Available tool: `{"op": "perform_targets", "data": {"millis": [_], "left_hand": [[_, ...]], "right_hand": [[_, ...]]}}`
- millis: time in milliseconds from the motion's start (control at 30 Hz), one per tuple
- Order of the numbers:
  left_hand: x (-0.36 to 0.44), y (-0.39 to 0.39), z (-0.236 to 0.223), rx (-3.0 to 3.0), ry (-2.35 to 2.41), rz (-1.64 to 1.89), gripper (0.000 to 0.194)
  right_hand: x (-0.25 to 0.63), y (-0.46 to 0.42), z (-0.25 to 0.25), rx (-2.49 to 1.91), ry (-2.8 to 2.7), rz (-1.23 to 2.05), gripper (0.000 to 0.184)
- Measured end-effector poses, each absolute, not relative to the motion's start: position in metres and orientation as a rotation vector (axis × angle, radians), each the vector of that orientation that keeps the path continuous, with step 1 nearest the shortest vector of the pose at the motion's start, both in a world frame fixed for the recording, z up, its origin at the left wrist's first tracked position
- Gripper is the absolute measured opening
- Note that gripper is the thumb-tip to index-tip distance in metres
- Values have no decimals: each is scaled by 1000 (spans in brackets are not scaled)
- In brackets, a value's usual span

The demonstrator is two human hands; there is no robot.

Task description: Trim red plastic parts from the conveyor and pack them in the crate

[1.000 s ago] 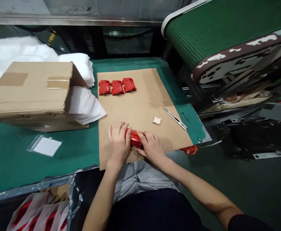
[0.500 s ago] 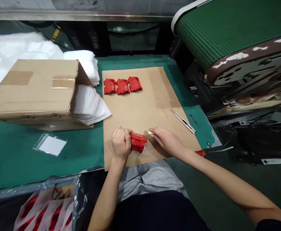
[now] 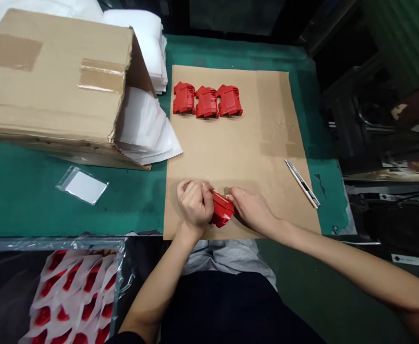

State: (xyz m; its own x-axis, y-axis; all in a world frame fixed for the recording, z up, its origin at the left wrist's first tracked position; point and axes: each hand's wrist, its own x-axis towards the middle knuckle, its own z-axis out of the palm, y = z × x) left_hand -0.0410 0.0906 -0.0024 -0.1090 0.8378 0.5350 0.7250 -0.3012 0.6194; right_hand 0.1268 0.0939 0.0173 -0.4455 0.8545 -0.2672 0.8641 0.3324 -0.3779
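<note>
My left hand (image 3: 197,202) is wrapped round a red molded plastic part (image 3: 223,210) just above the near edge of a brown cardboard sheet (image 3: 227,148). At the part's right end, my right hand (image 3: 253,209) has its fingers pinched together close to or against the red plastic. What those fingers hold, if anything, is hidden. Three similar red plastic parts (image 3: 207,102) lie in a row at the far left of the sheet. To the right of my right hand rests a slim utility knife (image 3: 302,183).
On the left stands an open cardboard box (image 3: 62,71) with white foam sheets (image 3: 148,129) sticking out. A clear bag with a white card (image 3: 83,186) lies on the green tabletop (image 3: 19,196). Below it, a lined bin (image 3: 121,267) contains several wrapped red parts.
My right hand has moved in to the red part's right end; a small pale thing showed at its fingertips before. My left hand keeps its hold. The view has tilted down.
</note>
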Motion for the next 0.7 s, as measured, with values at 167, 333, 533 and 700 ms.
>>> {"op": "perform_targets", "data": {"millis": [167, 333, 533, 700], "left_hand": [[-41, 91, -5, 2009, 1766, 1422, 31], [-41, 90, -4, 1990, 1789, 1412, 32], [-40, 89, -5, 1963, 1789, 1414, 33], [-39, 89, -5, 1941, 1797, 1413, 35]], "right_hand": [[124, 95, 19, 1659, 2606, -722, 36], [121, 92, 24, 1668, 2568, -704, 36], [119, 90, 26, 1684, 2496, -607, 35], [117, 87, 31, 1630, 2554, -638, 35]]}}
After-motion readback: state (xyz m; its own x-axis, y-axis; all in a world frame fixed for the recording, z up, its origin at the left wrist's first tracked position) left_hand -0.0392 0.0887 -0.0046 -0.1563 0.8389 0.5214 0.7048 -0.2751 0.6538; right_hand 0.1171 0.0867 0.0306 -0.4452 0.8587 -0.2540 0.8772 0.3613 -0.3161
